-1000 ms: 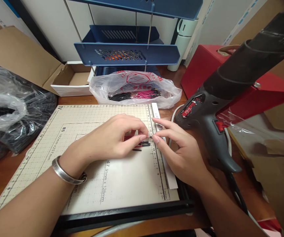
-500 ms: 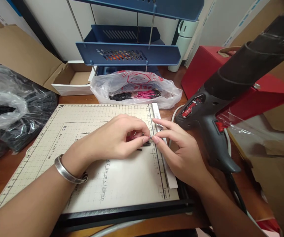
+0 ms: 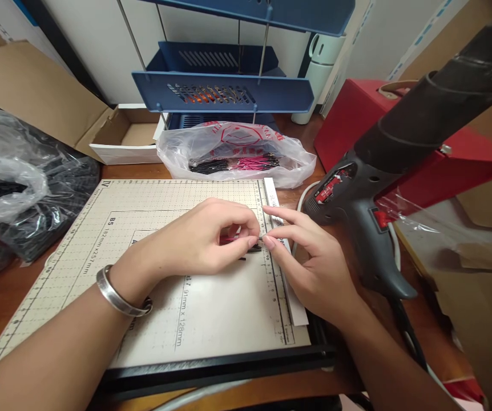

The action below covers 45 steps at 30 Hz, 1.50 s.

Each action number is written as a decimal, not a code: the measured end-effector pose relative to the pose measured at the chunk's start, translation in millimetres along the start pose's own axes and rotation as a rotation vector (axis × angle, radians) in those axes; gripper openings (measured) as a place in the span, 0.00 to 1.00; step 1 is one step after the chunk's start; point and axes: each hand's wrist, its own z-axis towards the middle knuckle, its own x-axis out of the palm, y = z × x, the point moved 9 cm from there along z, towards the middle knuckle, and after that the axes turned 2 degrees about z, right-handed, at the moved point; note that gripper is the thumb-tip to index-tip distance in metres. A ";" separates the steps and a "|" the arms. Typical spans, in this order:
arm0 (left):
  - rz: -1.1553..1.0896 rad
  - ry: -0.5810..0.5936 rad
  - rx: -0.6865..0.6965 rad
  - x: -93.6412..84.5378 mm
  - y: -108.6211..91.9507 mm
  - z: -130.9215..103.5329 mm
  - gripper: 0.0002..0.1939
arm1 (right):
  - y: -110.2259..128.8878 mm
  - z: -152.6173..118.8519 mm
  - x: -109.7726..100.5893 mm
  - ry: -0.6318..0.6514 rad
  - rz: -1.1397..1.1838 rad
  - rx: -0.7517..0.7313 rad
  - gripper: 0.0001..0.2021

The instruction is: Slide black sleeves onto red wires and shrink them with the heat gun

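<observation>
My left hand (image 3: 212, 237), with a silver bangle at its wrist, reaches over the cream, ruled board of a paper trimmer (image 3: 229, 319). Its thumb and forefinger pinch one end of a thin dark wire (image 3: 260, 239). Thumb and forefinger of my right hand (image 3: 314, 260) close on the other end, fingertips almost touching the left ones. Only a sliver of the wire shows between them. Under my left palm lie some pink wires (image 3: 229, 240) and short black pieces (image 3: 242, 259), partly hidden by the fingers.
Behind the board sits a plastic bag (image 3: 173, 148) of black and pink wires. A dark heat gun (image 3: 357, 200) stands at right, before a red box (image 3: 344, 114). Blue tiered shelves (image 3: 224, 103), an open carton (image 3: 121, 153) and plastic-wrapped black material (image 3: 53, 211) surround the workspace.
Both hands stay nearly still with fingertips together. The bit of wire showing between them has shifted very slightly.
</observation>
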 end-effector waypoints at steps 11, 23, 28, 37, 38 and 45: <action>0.007 0.008 -0.005 0.1 -0.5 0.8 0.08 | 1.5 -0.1 -0.4 0.006 0.018 0.007 0.06; 0.024 -0.002 -0.015 -1.9 0.3 0.0 0.07 | -1.9 -0.5 -0.2 0.012 0.016 0.036 0.06; 0.025 0.014 -0.048 0.0 2.4 0.8 0.08 | -1.7 -0.1 -0.3 0.016 0.016 0.030 0.06; 0.028 0.016 -0.028 -0.5 0.7 0.4 0.09 | -2.3 -0.5 0.8 0.016 0.012 0.032 0.06; 0.028 0.018 -0.027 -0.4 0.6 0.4 0.09 | -2.2 -0.4 0.7 0.015 0.012 0.031 0.06; 0.048 0.020 -0.011 -0.4 -1.2 1.0 0.09 | 0.1 0.7 0.9 0.036 0.012 0.029 0.07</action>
